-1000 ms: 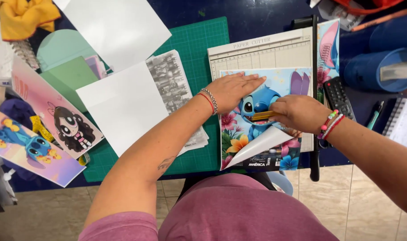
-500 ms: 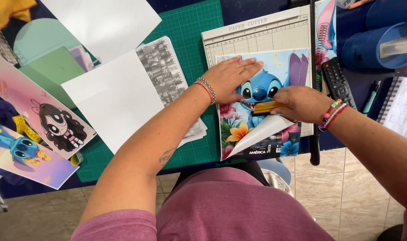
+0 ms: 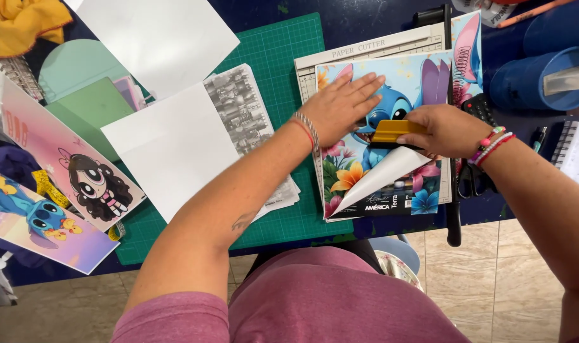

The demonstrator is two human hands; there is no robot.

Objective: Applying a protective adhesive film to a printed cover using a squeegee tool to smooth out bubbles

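Note:
My left hand [image 3: 343,105] lies flat, fingers spread, on a colourful print of a blue cartoon creature with flowers [image 3: 391,89] that rests on a white paper cutter [image 3: 365,51]. My right hand [image 3: 445,130] grips a small yellow squeegee [image 3: 394,132] pressed on the print. Below the squeegee, a white backing sheet [image 3: 381,178] peels away from the print toward me. A dark booklet [image 3: 384,204] peeks out under the print's near edge.
A green cutting mat [image 3: 283,57] holds white sheets [image 3: 168,143] and a grey printed sheet [image 3: 242,108]. Cartoon prints [image 3: 80,171] lie at the left, a yellow cloth [image 3: 19,22] at the far left corner, blue containers [image 3: 540,70] at the right, and the cutter's black arm [image 3: 453,209] runs along the right.
Both hands have slid farther up the print. The squeegee has moved away from me, and more of the white backing sheet is peeled free below it.

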